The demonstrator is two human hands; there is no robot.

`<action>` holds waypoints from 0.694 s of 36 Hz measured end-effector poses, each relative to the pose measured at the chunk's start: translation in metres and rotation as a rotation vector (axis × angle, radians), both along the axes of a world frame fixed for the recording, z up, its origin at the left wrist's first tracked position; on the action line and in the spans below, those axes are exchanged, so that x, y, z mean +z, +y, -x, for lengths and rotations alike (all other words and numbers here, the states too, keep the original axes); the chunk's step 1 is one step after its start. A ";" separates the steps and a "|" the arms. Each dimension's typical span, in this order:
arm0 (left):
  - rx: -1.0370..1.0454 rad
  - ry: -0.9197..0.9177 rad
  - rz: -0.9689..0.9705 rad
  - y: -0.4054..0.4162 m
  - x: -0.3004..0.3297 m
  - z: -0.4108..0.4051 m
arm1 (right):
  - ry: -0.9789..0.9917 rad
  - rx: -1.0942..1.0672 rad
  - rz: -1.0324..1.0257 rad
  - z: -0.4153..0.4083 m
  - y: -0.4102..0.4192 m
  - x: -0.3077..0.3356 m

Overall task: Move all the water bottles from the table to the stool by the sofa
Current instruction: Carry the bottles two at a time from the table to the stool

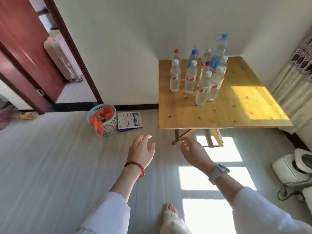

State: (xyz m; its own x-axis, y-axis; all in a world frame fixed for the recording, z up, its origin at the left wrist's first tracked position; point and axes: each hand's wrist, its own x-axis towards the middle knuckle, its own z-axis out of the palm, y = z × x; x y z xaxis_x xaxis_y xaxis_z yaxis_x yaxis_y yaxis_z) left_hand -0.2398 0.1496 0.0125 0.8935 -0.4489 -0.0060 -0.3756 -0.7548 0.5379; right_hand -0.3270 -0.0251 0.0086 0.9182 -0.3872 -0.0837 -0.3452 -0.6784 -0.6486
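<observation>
Several clear water bottles (203, 88) stand upright in a cluster on the far left part of a wooden folding table (236, 112). The tallest bottle (219, 49), with a blue cap and handle, is at the back. Most of the others have white caps and red labels. My left hand (141, 149), with a red bead bracelet on the wrist, is raised over the floor with fingers spread and nothing in it. My right hand (192, 149), with a watch on the wrist, is also open and holds nothing. Both hands are in front of the table's near edge, well short of the bottles. No stool or sofa is in view.
A teal mesh bin (105, 122) with an orange bag stands on the floor left of the table, a blue and white packet (130, 121) beside it. An open doorway with a red door (25, 53) is at the left. A white appliance with a cable (295, 169) sits at the right.
</observation>
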 end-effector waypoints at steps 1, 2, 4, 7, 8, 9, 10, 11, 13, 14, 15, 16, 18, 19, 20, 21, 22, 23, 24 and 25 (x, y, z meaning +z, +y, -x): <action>-0.012 0.000 -0.012 -0.014 0.002 -0.021 | -0.010 -0.025 -0.015 -0.020 -0.012 0.000; -0.024 0.001 -0.017 -0.028 0.003 -0.041 | -0.022 -0.052 -0.031 -0.039 -0.024 0.001; -0.049 0.008 -0.014 -0.055 0.006 -0.076 | -0.031 -0.102 -0.051 -0.072 -0.046 0.001; -0.076 0.030 -0.005 -0.091 0.006 -0.118 | -0.051 -0.178 -0.066 -0.112 -0.075 -0.001; -0.082 0.041 -0.004 -0.101 0.004 -0.132 | -0.059 -0.207 -0.075 -0.125 -0.085 -0.002; -0.087 0.051 -0.007 -0.112 0.002 -0.146 | -0.065 -0.244 -0.086 -0.138 -0.095 -0.004; -0.093 0.060 -0.010 -0.122 -0.001 -0.161 | -0.070 -0.289 -0.097 -0.151 -0.106 -0.006; -0.099 0.070 -0.015 -0.132 -0.004 -0.176 | -0.077 -0.341 -0.106 -0.164 -0.117 -0.009; -0.112 0.081 -0.025 -0.153 -0.013 -0.206 | -0.093 -0.448 -0.115 -0.189 -0.141 -0.016; -0.119 0.086 -0.029 -0.164 -0.017 -0.221 | -0.100 -0.506 -0.124 -0.202 -0.153 -0.020; -0.126 0.092 -0.035 -0.174 -0.022 -0.236 | -0.108 -0.571 -0.144 -0.215 -0.165 -0.024; -0.131 0.098 -0.040 -0.186 -0.027 -0.251 | -0.115 -0.641 -0.175 -0.227 -0.178 -0.029; -0.137 0.118 -0.040 -0.207 -0.036 -0.278 | -0.123 -0.780 -0.229 -0.250 -0.201 -0.037; -0.141 0.129 -0.037 -0.217 -0.040 -0.291 | -0.123 -0.834 -0.246 -0.260 -0.212 -0.041; -0.147 0.141 -0.034 -0.227 -0.043 -0.303 | -0.119 -0.872 -0.261 -0.270 -0.222 -0.046; -0.153 0.155 -0.029 -0.236 -0.045 -0.314 | -0.114 -0.901 -0.275 -0.279 -0.231 -0.050; -0.158 0.166 -0.022 -0.244 -0.048 -0.325 | -0.116 -0.929 -0.288 -0.288 -0.238 -0.054; -0.165 0.174 -0.012 -0.252 -0.050 -0.335 | -0.132 -0.953 -0.294 -0.295 -0.245 -0.058; -0.173 0.178 -0.001 -0.259 -0.052 -0.345 | -0.159 -0.970 -0.289 -0.302 -0.251 -0.062; -0.184 0.182 0.010 -0.267 -0.055 -0.356 | -0.184 -0.985 -0.278 -0.310 -0.255 -0.065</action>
State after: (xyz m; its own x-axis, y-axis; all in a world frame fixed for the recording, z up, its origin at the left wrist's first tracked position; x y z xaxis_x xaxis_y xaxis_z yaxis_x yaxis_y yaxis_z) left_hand 0.1159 -0.1172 -0.0422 0.7814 -0.6049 -0.1535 -0.4027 -0.6766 0.6165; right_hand -0.0174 -0.2805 -0.0564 0.2134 -0.9611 -0.1754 -0.5449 0.0319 -0.8379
